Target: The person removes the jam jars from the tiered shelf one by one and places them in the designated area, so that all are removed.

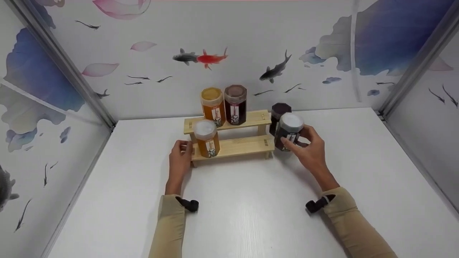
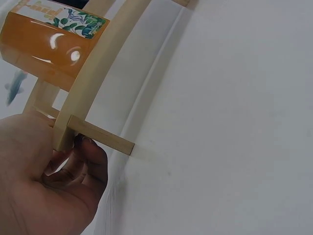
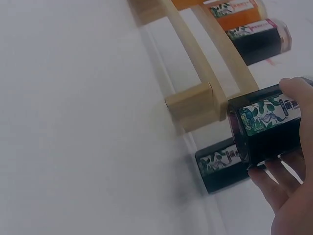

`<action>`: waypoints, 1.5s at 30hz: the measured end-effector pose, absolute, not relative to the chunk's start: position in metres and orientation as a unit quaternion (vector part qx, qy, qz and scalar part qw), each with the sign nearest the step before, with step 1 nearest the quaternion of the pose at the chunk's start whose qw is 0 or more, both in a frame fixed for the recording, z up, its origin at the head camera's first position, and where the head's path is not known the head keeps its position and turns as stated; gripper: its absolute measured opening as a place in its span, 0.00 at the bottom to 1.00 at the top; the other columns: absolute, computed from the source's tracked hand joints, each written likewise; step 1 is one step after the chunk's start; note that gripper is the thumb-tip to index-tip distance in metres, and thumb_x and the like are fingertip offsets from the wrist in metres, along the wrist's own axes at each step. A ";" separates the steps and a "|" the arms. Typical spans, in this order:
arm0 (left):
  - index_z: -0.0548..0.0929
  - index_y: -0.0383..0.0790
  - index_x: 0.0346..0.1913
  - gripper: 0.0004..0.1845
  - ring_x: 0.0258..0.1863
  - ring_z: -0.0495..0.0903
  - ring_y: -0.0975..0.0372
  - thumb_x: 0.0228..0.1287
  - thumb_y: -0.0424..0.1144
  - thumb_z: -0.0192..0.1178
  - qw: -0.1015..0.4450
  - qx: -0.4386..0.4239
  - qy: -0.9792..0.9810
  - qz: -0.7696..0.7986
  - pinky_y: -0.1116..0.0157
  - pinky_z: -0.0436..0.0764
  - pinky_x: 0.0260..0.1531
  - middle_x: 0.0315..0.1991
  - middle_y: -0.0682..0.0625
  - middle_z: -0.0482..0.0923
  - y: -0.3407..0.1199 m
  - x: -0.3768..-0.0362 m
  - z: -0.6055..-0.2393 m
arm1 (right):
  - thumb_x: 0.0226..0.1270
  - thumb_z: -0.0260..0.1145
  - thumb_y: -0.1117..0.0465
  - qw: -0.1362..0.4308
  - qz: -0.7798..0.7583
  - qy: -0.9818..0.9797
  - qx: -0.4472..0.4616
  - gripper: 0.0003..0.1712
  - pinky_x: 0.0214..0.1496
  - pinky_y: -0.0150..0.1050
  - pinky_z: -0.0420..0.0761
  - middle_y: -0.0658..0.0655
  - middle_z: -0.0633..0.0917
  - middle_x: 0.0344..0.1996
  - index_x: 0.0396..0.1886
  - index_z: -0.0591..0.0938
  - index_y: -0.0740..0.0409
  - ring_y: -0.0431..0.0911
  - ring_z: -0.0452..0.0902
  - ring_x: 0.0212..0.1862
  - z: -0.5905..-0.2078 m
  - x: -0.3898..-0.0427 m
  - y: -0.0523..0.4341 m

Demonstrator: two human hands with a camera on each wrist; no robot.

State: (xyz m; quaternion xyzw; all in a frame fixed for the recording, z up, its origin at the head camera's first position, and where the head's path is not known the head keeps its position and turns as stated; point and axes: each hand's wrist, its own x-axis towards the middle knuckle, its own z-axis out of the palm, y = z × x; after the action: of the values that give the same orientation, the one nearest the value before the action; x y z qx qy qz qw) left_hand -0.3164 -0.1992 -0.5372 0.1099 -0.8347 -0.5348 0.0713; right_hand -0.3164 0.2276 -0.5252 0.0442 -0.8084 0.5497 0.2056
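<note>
Dark jars number three here: one [image 1: 288, 132] with a pale lid is gripped by the right hand [image 1: 311, 152], whose fingers [image 1: 289, 144] and thumb curl round its sides, just off the right end of the wooden two-step rack [image 1: 241, 145]; whether it is lifted off the white worktop [image 1: 251, 208] or rests on it cannot be told. A second dark jar [image 1: 279, 114], with a dark lid, stands on the worktop directly behind it, close to the rack's right end. A third [image 1: 235, 104] stands on the upper step, touching or nearly touching an amber jar [image 1: 213, 106] on its left. Amber jars come to two: that one, and another [image 1: 207, 138] with a pale lid on the left end of the lower step. All five jars carry a label with green leaves.

The left hand [image 1: 179, 161] rests at the rack's left end; in the left wrist view its fingers [image 2: 90, 164] curl under the lower step beside the front leg, taking hold of the wood. Both forearms wear tan sleeves, each with a small black camera at the wrist. Walls printed with fish and petals enclose the worktop on three sides
</note>
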 end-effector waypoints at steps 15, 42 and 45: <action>0.79 0.40 0.62 0.19 0.46 0.82 0.55 0.87 0.51 0.51 0.084 0.107 -0.843 -0.520 0.64 0.81 0.39 0.52 0.42 0.83 -0.204 -0.318 -0.538 | 0.63 0.83 0.43 0.138 0.535 -0.832 -0.056 0.51 0.75 0.55 0.77 0.65 0.78 0.71 0.76 0.70 0.63 0.58 0.75 0.73 -0.533 -0.331 0.268; 0.78 0.42 0.63 0.18 0.46 0.81 0.54 0.88 0.51 0.51 0.079 0.108 -0.835 -0.534 0.62 0.84 0.37 0.52 0.43 0.82 -0.199 -0.316 -0.538 | 0.76 0.74 0.52 0.098 0.474 -0.875 -0.018 0.49 0.81 0.59 0.70 0.73 0.70 0.78 0.83 0.59 0.69 0.67 0.67 0.80 -0.527 -0.383 0.265; 0.78 0.42 0.63 0.18 0.45 0.82 0.54 0.88 0.51 0.51 0.076 0.106 -0.834 -0.536 0.61 0.84 0.36 0.52 0.43 0.82 -0.198 -0.316 -0.538 | 0.77 0.73 0.53 0.093 0.473 -0.876 -0.014 0.49 0.80 0.60 0.71 0.74 0.69 0.78 0.83 0.58 0.69 0.68 0.67 0.80 -0.527 -0.383 0.267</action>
State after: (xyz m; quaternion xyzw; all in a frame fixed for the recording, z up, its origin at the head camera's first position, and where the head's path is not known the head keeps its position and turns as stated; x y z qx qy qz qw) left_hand -0.3158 -0.1984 -0.5379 0.1061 -0.8340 -0.5360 0.0763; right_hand -0.3832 0.2667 -0.5273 -0.0140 -0.8762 0.4726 0.0931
